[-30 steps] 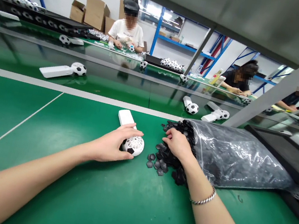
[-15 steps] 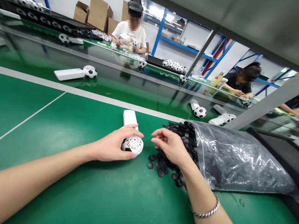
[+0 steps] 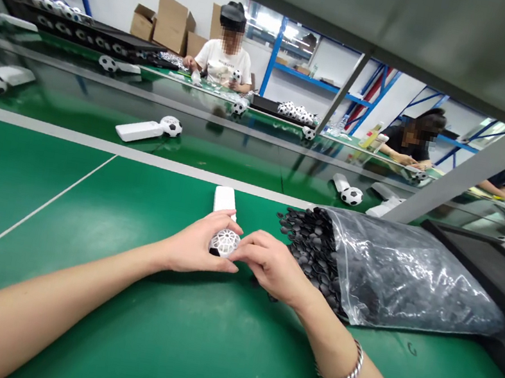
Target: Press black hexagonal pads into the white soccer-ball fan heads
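Observation:
My left hand is curled around a white openwork football-shaped ball with a dark patch low on its side. A flat white handle extends from the ball toward the far edge of the green table. At the ball's right side, my right hand has thumb and fingers pinched together, touching it; anything between those fingertips is hidden. Just right of that hand, many small black flat pieces spill from the mouth of a clear plastic bag.
Beyond the table's pale edge strip, a glossy green conveyor carries white-handled footballs, including a nearer one and another. A black tray lies behind the bag. A slanted metal post rises at right. Several people sit across the line.
My right hand has moved left from beside the black pieces to the ball, its fingers now against it. My left hand keeps its hold. The footballs on the conveyor have shifted right.

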A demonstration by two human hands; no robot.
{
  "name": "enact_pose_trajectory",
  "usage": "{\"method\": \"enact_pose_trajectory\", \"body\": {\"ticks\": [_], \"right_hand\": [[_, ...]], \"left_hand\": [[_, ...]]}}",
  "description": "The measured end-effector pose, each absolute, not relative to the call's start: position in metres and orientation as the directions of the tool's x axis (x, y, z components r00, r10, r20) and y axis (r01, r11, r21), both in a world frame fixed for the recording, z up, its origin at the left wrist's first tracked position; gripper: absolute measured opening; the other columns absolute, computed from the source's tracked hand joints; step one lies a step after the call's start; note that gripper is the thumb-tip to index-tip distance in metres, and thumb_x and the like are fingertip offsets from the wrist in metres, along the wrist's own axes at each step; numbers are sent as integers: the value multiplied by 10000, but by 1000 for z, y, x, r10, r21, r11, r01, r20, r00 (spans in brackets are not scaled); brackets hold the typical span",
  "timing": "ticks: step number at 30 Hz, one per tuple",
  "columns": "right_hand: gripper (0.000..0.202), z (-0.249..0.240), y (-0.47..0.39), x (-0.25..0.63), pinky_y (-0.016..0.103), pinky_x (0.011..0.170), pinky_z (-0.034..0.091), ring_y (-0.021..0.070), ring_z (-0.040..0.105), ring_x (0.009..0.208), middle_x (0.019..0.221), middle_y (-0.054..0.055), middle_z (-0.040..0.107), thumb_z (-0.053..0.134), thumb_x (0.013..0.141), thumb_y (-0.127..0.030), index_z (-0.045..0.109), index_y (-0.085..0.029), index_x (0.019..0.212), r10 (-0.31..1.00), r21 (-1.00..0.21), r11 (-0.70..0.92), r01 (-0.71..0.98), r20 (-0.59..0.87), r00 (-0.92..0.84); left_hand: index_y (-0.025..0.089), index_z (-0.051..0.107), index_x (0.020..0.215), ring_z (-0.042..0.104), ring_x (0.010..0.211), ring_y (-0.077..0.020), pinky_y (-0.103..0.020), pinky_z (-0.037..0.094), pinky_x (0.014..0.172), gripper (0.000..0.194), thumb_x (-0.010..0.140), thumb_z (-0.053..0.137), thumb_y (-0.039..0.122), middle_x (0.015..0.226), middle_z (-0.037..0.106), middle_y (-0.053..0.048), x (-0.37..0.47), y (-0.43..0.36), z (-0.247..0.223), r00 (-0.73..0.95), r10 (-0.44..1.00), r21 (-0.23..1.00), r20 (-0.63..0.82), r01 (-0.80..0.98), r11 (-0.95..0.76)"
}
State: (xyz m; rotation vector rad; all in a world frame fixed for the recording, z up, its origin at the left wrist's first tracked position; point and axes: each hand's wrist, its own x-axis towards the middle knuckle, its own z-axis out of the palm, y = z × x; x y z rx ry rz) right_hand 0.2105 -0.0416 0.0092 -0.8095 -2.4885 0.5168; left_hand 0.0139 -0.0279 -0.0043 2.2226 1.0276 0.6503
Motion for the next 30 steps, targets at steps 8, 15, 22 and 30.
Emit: {"method": "enact_pose_trajectory", "body": {"ticks": [8,15,22,30], "right_hand": [[122,-3,-35,203,265,748,448,119,534,778,861,6,557,557,783,-191,520,-213,897,773,-746,566,351,331,-542],[336,-19,-23,204,254,692,441,123,521,776,866,-5,520,698,642,-347,495,-201,866,883,-842,385,379,217,-415],[291,-8,-21,219,262,644,416,138,517,724,794,4,552,604,708,-446,517,-193,822,922,-700,318,639,71,-382],[96,-4,-16,246,268,658,404,163,566,751,827,35,600,589,718,-233,585,-207,811,977,-357,199,913,-3,-214]], "left_hand": [[216,495,993,207,1302,-233,-406,264,1029,321,685,581,247,1210,481,-67,20,-34,-6,535,815,685,221,510,-521],[202,464,1008,263,1278,-256,-424,288,1009,362,657,552,191,1283,394,-101,24,-35,-8,483,846,678,226,545,-493],[217,463,1020,284,1253,-245,-397,302,1006,404,639,595,198,1227,414,-82,24,-37,-10,539,802,688,258,481,-544],[265,490,1088,431,1029,-258,-443,389,916,631,526,733,420,1048,375,-46,12,-29,-12,420,883,708,209,558,-433]]}}
